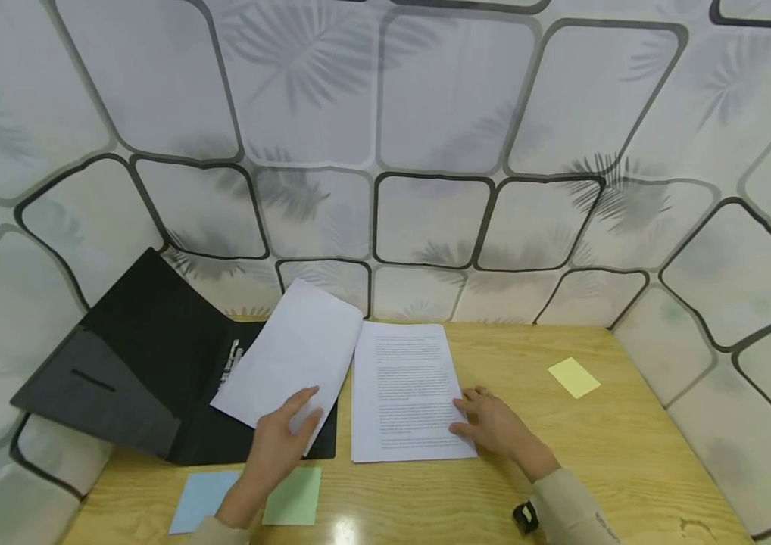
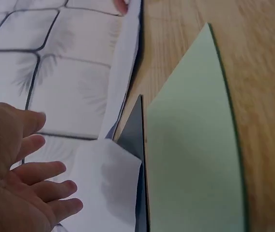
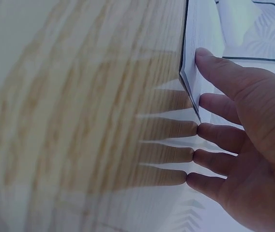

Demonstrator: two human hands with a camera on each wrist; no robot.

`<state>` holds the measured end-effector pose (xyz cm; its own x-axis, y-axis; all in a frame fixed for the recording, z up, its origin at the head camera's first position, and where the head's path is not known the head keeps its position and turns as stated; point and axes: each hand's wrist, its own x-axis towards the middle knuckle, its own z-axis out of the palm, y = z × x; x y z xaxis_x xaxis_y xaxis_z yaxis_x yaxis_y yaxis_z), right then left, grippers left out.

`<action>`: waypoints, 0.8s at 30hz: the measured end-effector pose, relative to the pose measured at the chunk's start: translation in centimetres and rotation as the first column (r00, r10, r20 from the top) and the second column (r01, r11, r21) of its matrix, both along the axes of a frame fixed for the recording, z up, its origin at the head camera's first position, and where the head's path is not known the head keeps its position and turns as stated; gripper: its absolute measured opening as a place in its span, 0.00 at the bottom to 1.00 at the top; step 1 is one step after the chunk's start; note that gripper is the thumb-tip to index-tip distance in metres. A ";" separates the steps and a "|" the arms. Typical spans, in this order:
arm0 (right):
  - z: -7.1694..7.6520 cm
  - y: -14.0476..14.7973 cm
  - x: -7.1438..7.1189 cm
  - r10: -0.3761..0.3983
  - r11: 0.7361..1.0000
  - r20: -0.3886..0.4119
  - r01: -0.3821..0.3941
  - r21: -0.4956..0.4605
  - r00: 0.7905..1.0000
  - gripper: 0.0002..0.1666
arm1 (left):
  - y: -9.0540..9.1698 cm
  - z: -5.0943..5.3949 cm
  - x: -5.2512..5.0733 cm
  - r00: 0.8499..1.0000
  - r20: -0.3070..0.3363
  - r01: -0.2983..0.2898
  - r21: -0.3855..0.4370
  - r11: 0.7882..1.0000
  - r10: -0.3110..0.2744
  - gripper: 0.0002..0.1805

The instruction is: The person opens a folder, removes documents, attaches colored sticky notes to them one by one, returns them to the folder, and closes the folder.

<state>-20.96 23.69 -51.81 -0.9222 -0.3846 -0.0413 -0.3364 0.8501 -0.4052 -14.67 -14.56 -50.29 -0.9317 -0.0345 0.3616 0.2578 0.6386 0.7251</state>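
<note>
A black folder [image 1: 154,363] lies spread at the left, its cover raised against the wall. Over its right side, blank white paper [image 1: 304,341] sits askew, partly covering the metal clip [image 1: 229,363]. My left hand [image 1: 279,443] is at the lower part of this paper, fingers spread; in the left wrist view, the left hand [image 2: 21,174] appears beside the paper. A stack of printed pages [image 1: 413,386] lies to the right. My right hand [image 1: 494,425] touches its right edge. The right wrist view shows the right hand's thumb [image 3: 220,70] against the stack and fingertips on the table.
A blue sticky note [image 1: 201,501] and a green sticky note [image 1: 293,498] lie along the front of the wooden table [image 1: 385,499]. A yellow note [image 1: 574,378] is at the right. A patterned curtain-like wall [image 1: 440,219] surrounds the table. By the right cuff is a small black object [image 1: 525,518].
</note>
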 end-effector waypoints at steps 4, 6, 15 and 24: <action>-0.1 -0.2 -0.1 0.009 1.000 -0.030 -0.009 -0.001 0.999 0.34 | 2.2 0.2 -1.4 0.972 0.106 0.229 -0.180 0.957 -0.212 0.27; -0.1 -0.5 -0.1 0.009 1.000 -0.040 -0.010 -0.005 0.999 0.34 | 2.9 0.2 -2.0 0.953 0.175 0.288 -0.262 0.921 -0.248 0.28; -0.7 -0.2 -0.1 -0.032 0.999 -0.063 0.030 -0.028 0.998 0.35 | 4.7 -0.3 -3.1 0.906 0.360 0.390 -0.506 0.770 -0.222 0.32; 0.5 7.7 -1.8 -0.171 0.985 -0.107 0.167 -0.049 0.979 0.36 | 5.1 -0.5 -3.2 0.896 0.394 0.405 -0.537 0.740 -0.205 0.32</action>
